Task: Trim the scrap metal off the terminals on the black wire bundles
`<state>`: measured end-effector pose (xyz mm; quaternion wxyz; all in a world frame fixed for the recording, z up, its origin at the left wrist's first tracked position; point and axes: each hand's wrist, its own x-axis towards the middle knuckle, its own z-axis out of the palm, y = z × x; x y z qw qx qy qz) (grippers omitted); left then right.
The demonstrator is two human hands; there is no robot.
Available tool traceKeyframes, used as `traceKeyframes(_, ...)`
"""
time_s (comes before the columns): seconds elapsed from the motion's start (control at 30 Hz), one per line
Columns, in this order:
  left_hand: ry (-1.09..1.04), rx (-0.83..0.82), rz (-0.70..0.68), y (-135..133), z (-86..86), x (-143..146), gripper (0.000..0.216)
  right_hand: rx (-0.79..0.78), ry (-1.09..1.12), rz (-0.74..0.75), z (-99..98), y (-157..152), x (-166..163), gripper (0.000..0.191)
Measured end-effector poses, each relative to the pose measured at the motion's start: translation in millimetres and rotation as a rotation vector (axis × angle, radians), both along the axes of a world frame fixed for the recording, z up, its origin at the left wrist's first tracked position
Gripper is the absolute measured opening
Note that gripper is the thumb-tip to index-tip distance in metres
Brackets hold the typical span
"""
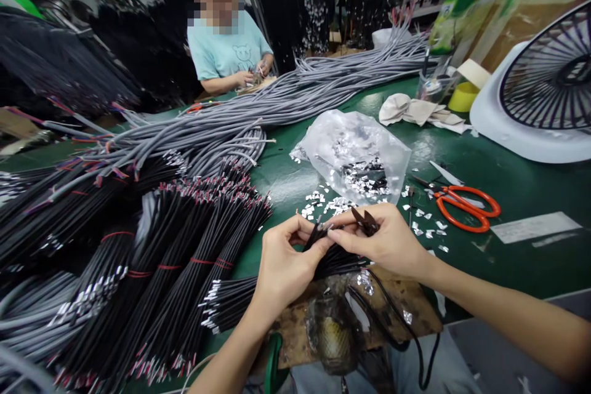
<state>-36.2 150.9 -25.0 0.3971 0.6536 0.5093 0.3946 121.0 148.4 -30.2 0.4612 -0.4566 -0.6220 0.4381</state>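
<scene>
On my feed, L hand [290,265] pinches black wires [314,235] at lower ctr of frame; R hand [385,240] grips dark cutters [367,221], thumb & finger closed at wire tips. Risk, imo: loose grip → cutters slip, nick wire; nearby foil scraps [339,204] could cling.

Wht fan [540,98] (blk grille [535,77]), R side of grn tbl [530,188]; yellow obj. [463,97] & crumpled wad [418,111] nr.

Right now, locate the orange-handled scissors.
In the head view's right side, the orange-handled scissors lie on the green tabletop, left of the flat white strip.
</scene>
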Motion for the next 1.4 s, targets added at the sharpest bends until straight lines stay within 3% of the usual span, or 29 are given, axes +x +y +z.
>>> traceKeyframes(0.37, 0.013, 0.02, 0.051, -1, -3.8, 1, 0.026, -0.095, 0.085, -0.017, -2.5, 1, -4, 0.02)
traceKeyframes(0.57, -0.113, -0.187, -0.119, 2, 1.2, -2, 0.014, -0.073, 0.063, 0.018, -4.6, 2, 0, 0.016)
traceKeyframes(0.63, -0.123, -0.217, -0.161, 3, 1.3, -1, 0.018, -0.046, 0.014, 0.005, -6.0, 2, 1, 0.016)
traceKeyframes(0.8, -0.061, -0.048, -0.095, 2, -6.5, 1, 0.012, 0.027, -0.143, -0.109, -8.6, 0, 0, 0.012)
traceKeyframes(0.97, -0.171, -0.213, -0.284, 0, -2.8, -1, 0.017, 0.167, -0.347, -0.264, -3.1, 10, 8, 0.014)
traceKeyframes(1.17, -0.279, -0.226, -0.249, 3, 5.3, 0, 0.024, 0.355, -0.6, -0.416, 9.1, 19, 29, 0.023)
traceKeyframes(1.23, -0.297, -0.207, -0.24, 4, 5.0, 1, 0.022, 0.306, -0.486, -0.368, 9.8, 17, 30, 0.017)
traceKeyframes(1.4, -0.319, -0.227, -0.256, 4, 4.0, 1, 0.02, 0.094, -0.141, 0.039, 5.8, 9, 18, 0.024)
